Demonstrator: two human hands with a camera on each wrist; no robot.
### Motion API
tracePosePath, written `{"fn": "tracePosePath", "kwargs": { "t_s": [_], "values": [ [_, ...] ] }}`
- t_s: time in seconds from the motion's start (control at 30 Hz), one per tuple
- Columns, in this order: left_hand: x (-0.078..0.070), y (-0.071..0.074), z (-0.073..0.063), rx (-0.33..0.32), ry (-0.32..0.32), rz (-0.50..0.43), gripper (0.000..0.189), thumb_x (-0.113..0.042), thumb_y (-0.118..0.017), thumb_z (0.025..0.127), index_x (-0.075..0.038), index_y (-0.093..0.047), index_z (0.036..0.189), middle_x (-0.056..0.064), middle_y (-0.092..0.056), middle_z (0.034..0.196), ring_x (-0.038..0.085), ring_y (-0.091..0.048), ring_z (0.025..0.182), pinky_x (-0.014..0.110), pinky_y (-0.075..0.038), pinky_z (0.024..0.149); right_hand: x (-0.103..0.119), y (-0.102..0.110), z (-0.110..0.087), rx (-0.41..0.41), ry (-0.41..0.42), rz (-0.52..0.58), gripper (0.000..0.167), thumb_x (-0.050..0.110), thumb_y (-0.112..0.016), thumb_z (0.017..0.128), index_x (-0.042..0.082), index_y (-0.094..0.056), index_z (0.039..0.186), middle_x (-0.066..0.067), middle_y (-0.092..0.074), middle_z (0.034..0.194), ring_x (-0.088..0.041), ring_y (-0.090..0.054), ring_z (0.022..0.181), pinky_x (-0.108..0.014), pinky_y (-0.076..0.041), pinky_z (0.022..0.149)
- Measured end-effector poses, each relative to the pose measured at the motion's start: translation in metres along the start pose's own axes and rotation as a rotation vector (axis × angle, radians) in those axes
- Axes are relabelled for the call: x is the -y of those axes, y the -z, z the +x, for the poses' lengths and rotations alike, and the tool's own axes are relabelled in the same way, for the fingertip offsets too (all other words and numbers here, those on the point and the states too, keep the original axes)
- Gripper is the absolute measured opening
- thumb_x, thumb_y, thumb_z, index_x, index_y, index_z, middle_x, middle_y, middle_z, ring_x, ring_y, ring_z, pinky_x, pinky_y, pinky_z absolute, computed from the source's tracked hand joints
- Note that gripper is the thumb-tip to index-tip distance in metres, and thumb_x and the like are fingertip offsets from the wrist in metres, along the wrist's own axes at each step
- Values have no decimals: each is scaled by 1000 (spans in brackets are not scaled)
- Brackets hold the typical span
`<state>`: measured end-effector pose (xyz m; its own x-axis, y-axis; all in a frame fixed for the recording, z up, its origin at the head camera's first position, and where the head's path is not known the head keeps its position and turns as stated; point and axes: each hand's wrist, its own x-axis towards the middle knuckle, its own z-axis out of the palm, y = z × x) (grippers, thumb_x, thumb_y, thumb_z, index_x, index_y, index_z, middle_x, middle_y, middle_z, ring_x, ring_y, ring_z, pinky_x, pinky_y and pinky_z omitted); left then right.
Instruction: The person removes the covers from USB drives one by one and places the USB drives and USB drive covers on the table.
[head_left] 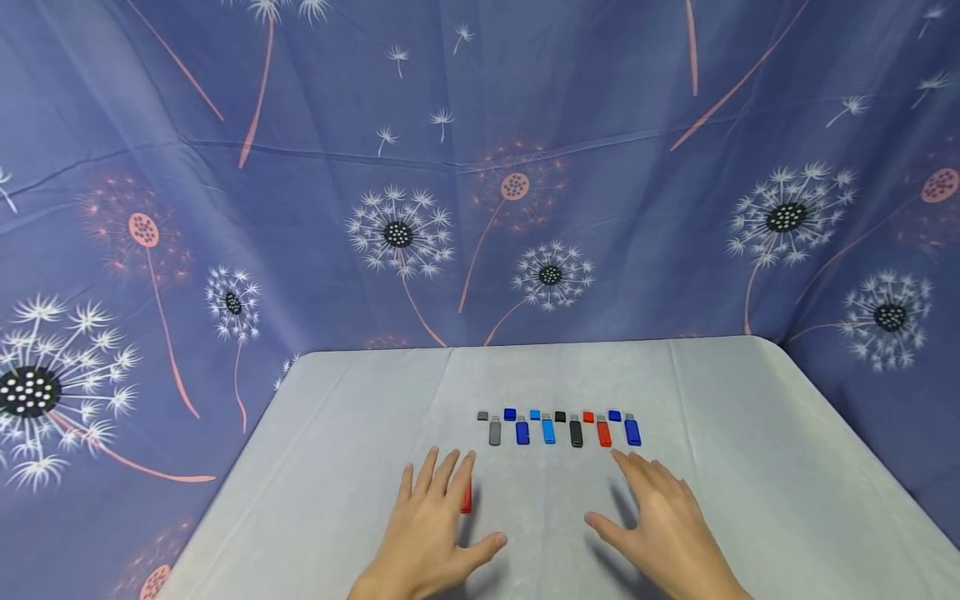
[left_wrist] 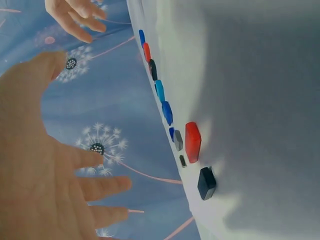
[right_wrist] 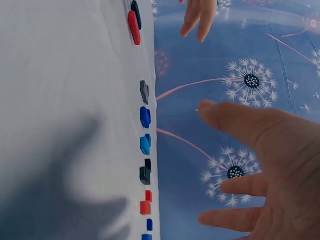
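Note:
My left hand [head_left: 431, 529] hovers over the near left of the table with its fingers spread, holding nothing. Partly hidden beneath it in the head view is a red USB stick [head_left: 467, 496]; the left wrist view also reveals a black piece [left_wrist: 206, 183] beside that stick. To the right, my right hand [head_left: 663, 525] is held above the table, fingers extended and thumb apart. Beyond both hands lies a row of uncapped USB sticks: grey [head_left: 495, 432], dark blue [head_left: 522, 432], light blue [head_left: 548, 430], black [head_left: 576, 432], red [head_left: 603, 432] and blue [head_left: 632, 431].
Behind the sticks sit their small caps, among them a grey cap [head_left: 483, 415], a black cap [head_left: 560, 416] and a red cap [head_left: 588, 417]. A white cloth covers the table [head_left: 360, 400]. Blue dandelion-print fabric [head_left: 480, 250] hangs at the back and sides.

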<state>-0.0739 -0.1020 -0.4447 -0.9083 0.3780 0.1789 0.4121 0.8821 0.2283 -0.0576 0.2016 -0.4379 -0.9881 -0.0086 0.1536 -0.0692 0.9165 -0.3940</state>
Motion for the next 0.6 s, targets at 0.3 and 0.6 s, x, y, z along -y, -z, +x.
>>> {"fn": "tracePosePath", "kwargs": {
  "t_s": [0.3,0.6],
  "values": [
    [5,6,-7,12,102,-8,106,-87,-53,83,-20,-33,163,14,-39,164,44,-27,154,77,-21,114,-3,11,-4,-9,43,-100,117,86,-70,70,4,-51,151,-32,-50,149,-66,-46,129,-88,-25,99],
    [18,2,-13,77,130,0,111,-90,-53,80,-18,-33,163,17,-31,167,47,-23,155,79,-21,113,-7,2,2,75,-14,-46,126,87,-69,70,-2,-43,154,-34,-45,152,-65,-42,134,-83,-32,101]
  ]
}}
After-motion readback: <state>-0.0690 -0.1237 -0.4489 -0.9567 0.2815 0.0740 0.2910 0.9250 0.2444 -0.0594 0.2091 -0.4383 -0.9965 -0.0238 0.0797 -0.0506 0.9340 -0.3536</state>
